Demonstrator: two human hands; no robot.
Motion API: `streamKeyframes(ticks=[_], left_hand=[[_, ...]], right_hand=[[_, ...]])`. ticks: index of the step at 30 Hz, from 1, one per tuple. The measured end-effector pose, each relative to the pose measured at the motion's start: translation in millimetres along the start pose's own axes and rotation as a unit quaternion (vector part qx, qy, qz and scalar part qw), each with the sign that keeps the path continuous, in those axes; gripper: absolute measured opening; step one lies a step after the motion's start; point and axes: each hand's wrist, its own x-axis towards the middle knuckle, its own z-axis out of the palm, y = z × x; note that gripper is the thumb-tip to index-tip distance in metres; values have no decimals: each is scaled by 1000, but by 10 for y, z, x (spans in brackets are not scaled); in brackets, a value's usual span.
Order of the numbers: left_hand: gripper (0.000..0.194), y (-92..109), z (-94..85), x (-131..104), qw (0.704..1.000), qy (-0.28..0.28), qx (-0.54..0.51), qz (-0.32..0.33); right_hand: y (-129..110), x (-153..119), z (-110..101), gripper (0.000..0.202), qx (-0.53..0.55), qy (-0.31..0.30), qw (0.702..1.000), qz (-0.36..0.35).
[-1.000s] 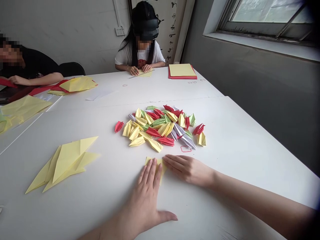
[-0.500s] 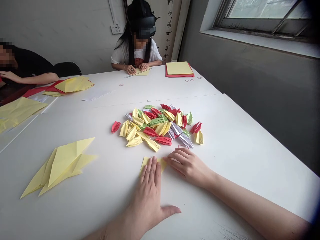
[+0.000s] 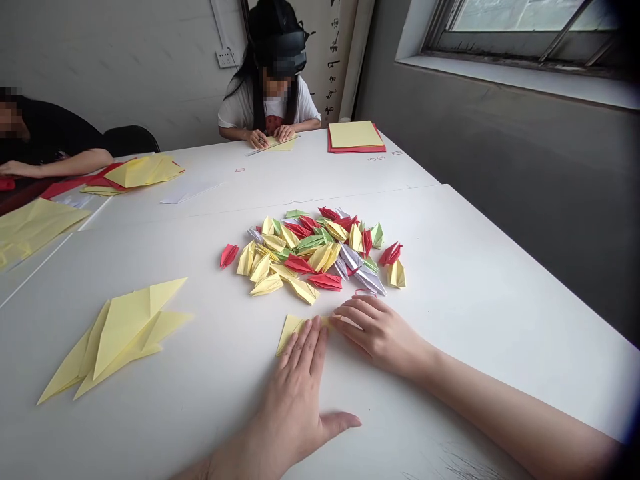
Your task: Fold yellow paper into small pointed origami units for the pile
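Note:
A small folded piece of yellow paper (image 3: pixel 287 335) lies on the white table in front of me. My left hand (image 3: pixel 299 383) rests flat across it, fingers stretched out and thumb spread to the right, hiding much of the sheet. At the paper's right end, the curled fingers of my right hand (image 3: pixel 377 331) pinch its edge; their tips are partly hidden. Just beyond both hands sits a heap of small folded paper pieces (image 3: pixel 313 243) in yellow, red, green and pale violet. To the left are several larger folded yellow sheets (image 3: pixel 123 327), overlapping one another.
Across the table (image 3: pixel 480 267), a person in a headset (image 3: pixel 277 73) holds a ruler on yellow paper. A stack of yellow and red sheets (image 3: pixel 356 136) stands at the far right. Another person (image 3: pixel 55 143) sits at the left, near more yellow paper (image 3: pixel 145 171).
My left fingers have slid slightly right over the yellow paper, uncovering more of its left end. My right hand stays at the paper's right end. The view has shifted a little.

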Motion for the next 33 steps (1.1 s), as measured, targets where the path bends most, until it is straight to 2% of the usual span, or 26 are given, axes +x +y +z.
streamKeyframes(ticks=[6,15,22,25,29,33], left_hand=[[106,3,-13,3,1000,2,4,5],[106,-1,-32,16,1000,-4,5,6],[105,-10,-27,19,1000,4,10,8],[104,-9,-14,13,1000,8,17,12],[105,-1,3,12,999,20,30,17],[105,16,-24,26,1000,11,26,9]], right_hand=[[-52,-82,-83,31,-68,4,996,50],[-226,-108,15,42,-126,-74,987,67],[-264,-135,28,37,-153,-67,981,96],[-339,-107,32,44,-150,-74,979,113],[-465,-22,51,59,-108,-138,978,111],[-527,25,76,68,-105,-197,964,147]])
